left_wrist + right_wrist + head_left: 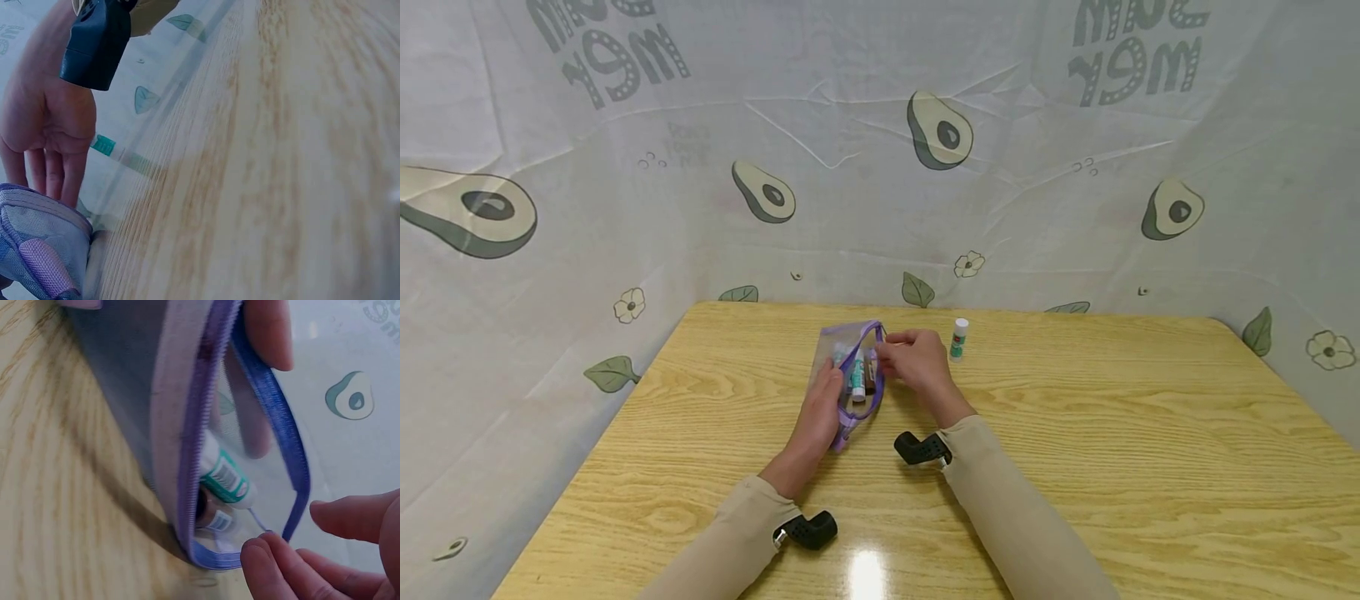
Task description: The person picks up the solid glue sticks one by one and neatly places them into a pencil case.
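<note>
A clear mesh zip pouch (827,342) with purple trim stands with its mouth open in the head view. My left hand (823,404) grips its left side, thumb on the near face. Inside lie a white-and-green glue stick (226,478) and a dark brown item with a barcode label (212,515), kind unclear. My right hand (917,362) is at the pouch's right rim, its thumb apart from the fingers in the right wrist view. The purple zipper edge (303,487) runs right beside those fingertips. In the left wrist view the right hand's fingers reach down behind the pouch's edge.
Another glue stick (958,340) stands upright on the wooden table (1112,433), just right of my right hand. A white cloth (850,208) with avocado prints hangs behind the table and at its sides. Black wrist cameras (917,448) stick out from both sleeves.
</note>
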### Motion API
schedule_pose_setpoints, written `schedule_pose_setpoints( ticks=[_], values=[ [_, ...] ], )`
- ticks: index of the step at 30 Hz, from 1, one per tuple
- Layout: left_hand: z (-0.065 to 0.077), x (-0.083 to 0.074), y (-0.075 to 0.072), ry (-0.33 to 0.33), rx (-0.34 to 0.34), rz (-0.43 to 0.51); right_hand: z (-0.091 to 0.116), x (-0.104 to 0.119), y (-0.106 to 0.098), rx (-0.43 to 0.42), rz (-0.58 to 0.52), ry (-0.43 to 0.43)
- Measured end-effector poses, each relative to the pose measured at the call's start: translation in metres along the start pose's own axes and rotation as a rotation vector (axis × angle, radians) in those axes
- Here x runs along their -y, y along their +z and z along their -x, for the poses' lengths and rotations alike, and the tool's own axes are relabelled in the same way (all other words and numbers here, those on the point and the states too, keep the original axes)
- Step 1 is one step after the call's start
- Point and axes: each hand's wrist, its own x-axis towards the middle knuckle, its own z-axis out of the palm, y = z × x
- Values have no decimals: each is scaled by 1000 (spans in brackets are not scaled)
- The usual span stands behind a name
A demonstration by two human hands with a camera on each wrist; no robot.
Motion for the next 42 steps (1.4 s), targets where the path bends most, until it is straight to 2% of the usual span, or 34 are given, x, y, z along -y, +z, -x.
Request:
schedule_pose_setpoints(
  ticks=[5, 20, 42],
  values=[
    [1, -1, 0, -3, 5, -2, 1, 6, -5, 25, -30, -76],
    [3, -1, -2, -17, 20, -15, 16, 32, -22, 50, -59, -218],
    [3, 0, -3, 6, 35, -27, 28, 52, -36, 69, -65, -264]
  ],
)
